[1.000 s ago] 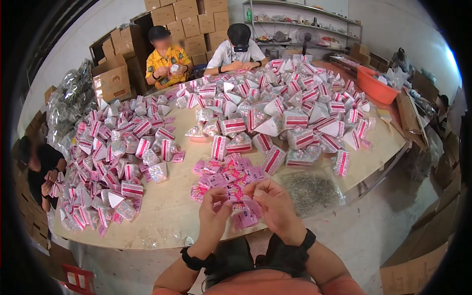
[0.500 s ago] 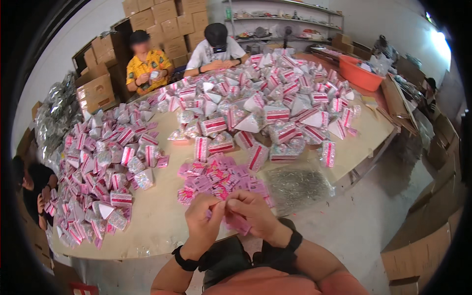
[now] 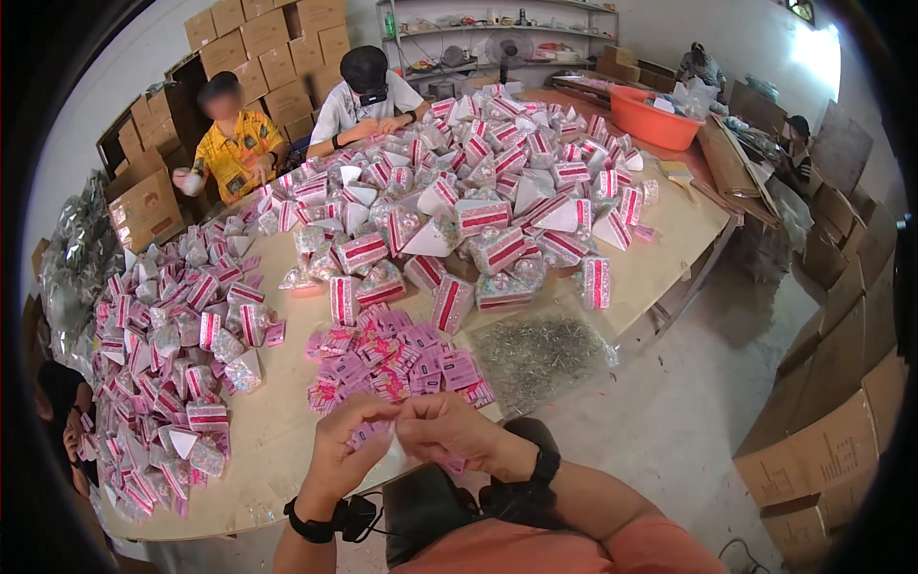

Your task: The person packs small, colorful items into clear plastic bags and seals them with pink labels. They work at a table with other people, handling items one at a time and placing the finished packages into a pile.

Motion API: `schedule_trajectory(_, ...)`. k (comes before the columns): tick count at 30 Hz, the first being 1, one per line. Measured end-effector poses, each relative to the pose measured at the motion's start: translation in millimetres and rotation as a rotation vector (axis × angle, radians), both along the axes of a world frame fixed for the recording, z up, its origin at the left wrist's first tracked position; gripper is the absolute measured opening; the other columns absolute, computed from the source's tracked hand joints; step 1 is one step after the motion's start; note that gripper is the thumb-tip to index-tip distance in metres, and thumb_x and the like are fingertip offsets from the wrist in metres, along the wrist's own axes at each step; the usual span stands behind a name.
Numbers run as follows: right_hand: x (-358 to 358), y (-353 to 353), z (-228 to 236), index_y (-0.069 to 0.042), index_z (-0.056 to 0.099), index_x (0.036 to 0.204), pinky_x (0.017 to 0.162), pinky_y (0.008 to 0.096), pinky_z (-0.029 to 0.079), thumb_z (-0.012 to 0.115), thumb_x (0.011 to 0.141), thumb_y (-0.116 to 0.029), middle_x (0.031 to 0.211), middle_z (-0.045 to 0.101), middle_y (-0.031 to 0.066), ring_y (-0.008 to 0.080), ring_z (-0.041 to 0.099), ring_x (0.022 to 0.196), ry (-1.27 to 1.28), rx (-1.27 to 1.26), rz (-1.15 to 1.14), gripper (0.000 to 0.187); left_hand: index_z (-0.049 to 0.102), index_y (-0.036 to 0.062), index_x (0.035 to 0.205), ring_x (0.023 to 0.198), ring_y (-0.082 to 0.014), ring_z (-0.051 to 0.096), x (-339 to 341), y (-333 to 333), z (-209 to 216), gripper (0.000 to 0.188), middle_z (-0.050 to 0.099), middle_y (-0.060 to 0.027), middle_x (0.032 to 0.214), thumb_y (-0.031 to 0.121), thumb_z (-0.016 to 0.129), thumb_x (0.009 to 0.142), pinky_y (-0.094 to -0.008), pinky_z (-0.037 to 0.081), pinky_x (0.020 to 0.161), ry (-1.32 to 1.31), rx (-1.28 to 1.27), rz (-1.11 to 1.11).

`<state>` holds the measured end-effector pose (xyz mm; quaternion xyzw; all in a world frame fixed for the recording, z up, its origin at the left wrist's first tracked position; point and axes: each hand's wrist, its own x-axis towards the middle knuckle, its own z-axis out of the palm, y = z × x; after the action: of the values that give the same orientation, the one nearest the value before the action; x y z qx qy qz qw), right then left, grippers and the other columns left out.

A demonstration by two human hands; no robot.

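Observation:
My left hand (image 3: 346, 448) and my right hand (image 3: 457, 432) meet fingertip to fingertip above the table's near edge. The right fingers are closed, with a pink card tag (image 3: 455, 466) showing beneath them. My left thumb and forefinger are pinched together at the same spot; what lies between them is too small to make out. Just beyond my hands is a loose pile of pink card tags (image 3: 392, 356). To its right lies a flat clear plastic bag (image 3: 545, 352) of thin metal pieces, perhaps pins.
Wrapped cake-slice-shaped items (image 3: 488, 206) with pink stripes heap across the table (image 3: 296, 383), with another heap (image 3: 182, 354) at left. An orange tub (image 3: 655, 120) stands far right. Two people sit across; another person's arm shows at far left. Cartons (image 3: 813, 450) line the right.
The view has shifted, so the table's contents sit further left. My hands stay together, the fingertips slightly rearranged. The person in yellow has moved their hands apart, one out to the side with an item.

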<state>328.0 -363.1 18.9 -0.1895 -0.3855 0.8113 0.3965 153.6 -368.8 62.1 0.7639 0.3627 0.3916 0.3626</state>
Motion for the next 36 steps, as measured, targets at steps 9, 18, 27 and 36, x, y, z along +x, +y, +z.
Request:
schedule_trajectory(9, -7, -10, 20, -0.003, 0.051, 0.083, 0.052, 0.0209, 0.040, 0.053, 0.081, -0.005, 0.076, 0.053, 0.0041, 0.0086, 0.049, 0.059, -0.373, 0.178, -0.205, 0.004, 0.053, 0.0010, 0.071, 0.056, -0.0095, 0.047, 9, -7, -18, 0.011, 0.051, -0.0027, 0.062, 0.004, 0.062, 0.077, -0.0223, 0.036, 0.050, 0.170, 0.143, 0.236)
schedule_trajectory(18, -10, -22, 16, -0.004, 0.048, 0.083, 0.058, 0.0384, 0.044, 0.054, 0.078, -0.008, 0.074, 0.054, 0.0128, 0.0292, 0.057, 0.070, -0.916, 1.038, -0.624, 0.009, 0.051, 0.0032, 0.069, 0.056, -0.0033, 0.040, 9, -3, -23, 0.017, 0.046, 0.0033, 0.060, 0.010, 0.051, 0.084, -0.0203, 0.031, 0.049, -0.305, -0.448, 0.139)
schedule_trajectory(27, 30, -16, 19, -0.003, 0.057, 0.085, 0.059, 0.0337, 0.046, 0.056, 0.077, -0.008, 0.076, 0.058, 0.0131, 0.0265, 0.058, 0.066, -0.831, 1.104, -0.880, 0.010, 0.051, 0.0003, 0.075, 0.057, -0.0117, 0.048, 45, 55, 24, 0.022, 0.050, -0.0065, 0.060, 0.020, 0.054, 0.083, -0.0264, 0.039, 0.055, 0.166, -0.111, 0.089)
schedule_trajectory(36, 89, -37, 1, 0.000, 0.061, 0.087, 0.056, 0.0221, 0.043, 0.058, 0.079, -0.005, 0.070, 0.058, 0.0050, 0.0085, 0.054, 0.063, -0.764, 0.370, -0.727, 0.010, 0.043, -0.0009, 0.114, 0.094, -0.0385, 0.052, 116, 172, -59, 0.059, 0.050, -0.0261, 0.107, 0.033, 0.060, 0.069, -0.0419, 0.044, 0.079, 0.388, 0.217, 0.328)
